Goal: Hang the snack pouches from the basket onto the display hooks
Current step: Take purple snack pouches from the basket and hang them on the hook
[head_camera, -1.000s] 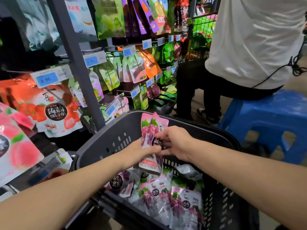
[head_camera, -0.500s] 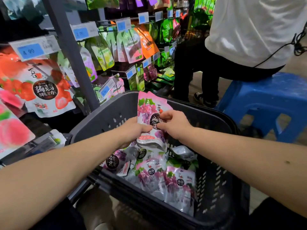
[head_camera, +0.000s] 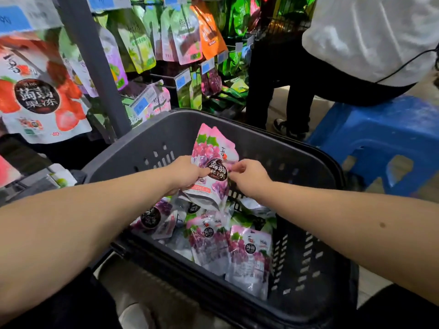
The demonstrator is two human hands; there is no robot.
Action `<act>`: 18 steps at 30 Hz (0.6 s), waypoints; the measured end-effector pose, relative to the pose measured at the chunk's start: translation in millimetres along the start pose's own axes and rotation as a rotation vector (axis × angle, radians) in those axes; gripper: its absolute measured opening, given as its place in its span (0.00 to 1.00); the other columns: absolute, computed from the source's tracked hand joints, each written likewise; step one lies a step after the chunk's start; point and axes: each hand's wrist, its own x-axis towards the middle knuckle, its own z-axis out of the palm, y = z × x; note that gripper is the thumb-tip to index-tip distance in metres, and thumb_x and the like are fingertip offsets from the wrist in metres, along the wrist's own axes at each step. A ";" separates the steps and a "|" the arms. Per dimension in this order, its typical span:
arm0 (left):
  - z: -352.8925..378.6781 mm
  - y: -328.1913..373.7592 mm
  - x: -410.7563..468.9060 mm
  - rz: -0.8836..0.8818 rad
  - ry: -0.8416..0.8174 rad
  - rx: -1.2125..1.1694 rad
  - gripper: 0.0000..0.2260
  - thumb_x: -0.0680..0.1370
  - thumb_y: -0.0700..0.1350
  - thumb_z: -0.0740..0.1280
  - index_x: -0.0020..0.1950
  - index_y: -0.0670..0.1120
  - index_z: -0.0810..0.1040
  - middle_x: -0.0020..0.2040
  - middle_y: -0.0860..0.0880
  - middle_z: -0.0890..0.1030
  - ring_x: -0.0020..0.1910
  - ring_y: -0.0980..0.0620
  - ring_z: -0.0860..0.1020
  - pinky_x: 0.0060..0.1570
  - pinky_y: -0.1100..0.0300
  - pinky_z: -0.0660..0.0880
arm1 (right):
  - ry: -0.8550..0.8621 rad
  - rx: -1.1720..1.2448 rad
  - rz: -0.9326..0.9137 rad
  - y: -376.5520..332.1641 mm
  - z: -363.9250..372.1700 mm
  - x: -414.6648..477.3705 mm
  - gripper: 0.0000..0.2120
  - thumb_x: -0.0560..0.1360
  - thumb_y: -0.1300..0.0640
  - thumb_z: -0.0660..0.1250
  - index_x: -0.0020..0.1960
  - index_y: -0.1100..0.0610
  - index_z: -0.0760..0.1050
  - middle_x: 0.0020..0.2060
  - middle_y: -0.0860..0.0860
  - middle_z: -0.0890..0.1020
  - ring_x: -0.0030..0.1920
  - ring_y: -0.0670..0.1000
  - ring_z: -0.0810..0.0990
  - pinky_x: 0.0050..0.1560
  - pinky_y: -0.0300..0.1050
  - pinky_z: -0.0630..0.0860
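A pink grape snack pouch (head_camera: 211, 157), perhaps two stacked, stands upright above the dark grey basket (head_camera: 280, 148). My left hand (head_camera: 185, 173) grips its left edge. My right hand (head_camera: 248, 174) pinches its right edge, fingers curled. Several more grape pouches (head_camera: 228, 248) lie in the basket's bottom. To the left and behind, the display hooks (head_camera: 164, 77) carry hanging pouches with blue price tags.
A grey upright post (head_camera: 95, 67) of the rack stands just left of the basket. A person in a white top (head_camera: 370, 36) sits on a blue plastic stool (head_camera: 380, 136) at the right. Strawberry pouches (head_camera: 40, 98) hang at the far left.
The view has tilted down, so the rack sits higher in frame. Both hands still hold the pouch above the basket; my right hand's fingers have shifted towards its right edge.
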 end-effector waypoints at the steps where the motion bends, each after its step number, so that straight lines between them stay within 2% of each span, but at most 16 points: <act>1: -0.1 -4.2 3.7 -0.016 0.004 0.027 0.14 0.81 0.44 0.69 0.38 0.47 0.70 0.23 0.50 0.64 0.20 0.52 0.60 0.25 0.62 0.58 | -0.044 -0.106 0.025 9.6 3.5 1.0 0.03 0.76 0.60 0.71 0.49 0.54 0.80 0.48 0.50 0.82 0.49 0.52 0.80 0.47 0.42 0.74; 3: -1.1 -11.8 10.0 -0.040 -0.002 0.053 0.15 0.82 0.43 0.68 0.37 0.47 0.69 0.23 0.51 0.65 0.20 0.53 0.61 0.25 0.62 0.58 | -0.222 -0.383 0.061 30.1 13.6 1.1 0.05 0.76 0.59 0.70 0.51 0.58 0.81 0.48 0.53 0.82 0.51 0.54 0.81 0.48 0.44 0.77; 5: -2.6 -18.4 14.3 -0.051 -0.017 0.079 0.15 0.82 0.43 0.68 0.37 0.46 0.70 0.23 0.51 0.65 0.20 0.53 0.62 0.26 0.62 0.58 | -0.437 -0.683 0.070 48.8 25.3 -4.8 0.12 0.76 0.54 0.69 0.54 0.60 0.82 0.49 0.55 0.84 0.52 0.57 0.83 0.49 0.45 0.79; 7: -3.9 -23.4 17.7 -0.060 -0.044 0.100 0.14 0.81 0.43 0.69 0.37 0.46 0.70 0.24 0.50 0.65 0.21 0.52 0.62 0.27 0.61 0.58 | -0.581 -0.820 0.083 64.5 37.2 -14.2 0.16 0.78 0.50 0.68 0.59 0.60 0.81 0.53 0.56 0.84 0.52 0.58 0.83 0.48 0.43 0.77; 10: -5.9 -27.6 19.4 -0.077 -0.084 0.108 0.10 0.82 0.42 0.68 0.41 0.45 0.72 0.23 0.51 0.66 0.19 0.54 0.62 0.25 0.64 0.60 | -0.657 -0.873 0.071 88.9 52.3 -19.7 0.16 0.79 0.53 0.67 0.64 0.57 0.80 0.58 0.58 0.83 0.59 0.59 0.81 0.54 0.46 0.76; 12: -8.0 -29.5 20.2 -0.082 -0.106 0.138 0.11 0.82 0.43 0.69 0.41 0.45 0.72 0.26 0.50 0.67 0.21 0.53 0.63 0.27 0.62 0.61 | -0.686 -0.958 0.048 98.8 56.9 -19.3 0.17 0.80 0.53 0.67 0.67 0.53 0.79 0.62 0.57 0.81 0.62 0.59 0.80 0.57 0.48 0.76; 15: -12.7 -31.2 21.6 -0.081 -0.109 0.117 0.09 0.82 0.44 0.68 0.43 0.44 0.76 0.31 0.47 0.71 0.27 0.51 0.67 0.33 0.59 0.65 | -0.767 -1.159 0.003 107.5 61.5 -19.2 0.18 0.79 0.54 0.67 0.68 0.57 0.76 0.63 0.57 0.80 0.64 0.60 0.79 0.46 0.43 0.75; 16: -14.4 -30.4 20.7 -0.082 -0.106 0.103 0.08 0.82 0.44 0.68 0.45 0.44 0.77 0.32 0.46 0.71 0.29 0.50 0.67 0.34 0.58 0.66 | -0.787 -1.227 -0.009 110.9 63.7 -21.5 0.20 0.79 0.53 0.67 0.70 0.58 0.74 0.64 0.58 0.78 0.64 0.60 0.78 0.47 0.43 0.75; 18: -17.8 -29.6 20.3 -0.078 -0.098 0.098 0.09 0.82 0.45 0.68 0.43 0.45 0.76 0.31 0.47 0.70 0.28 0.50 0.66 0.32 0.58 0.65 | -0.798 -1.290 -0.006 110.6 61.9 -24.7 0.24 0.80 0.51 0.63 0.73 0.59 0.68 0.64 0.59 0.75 0.63 0.60 0.75 0.54 0.49 0.75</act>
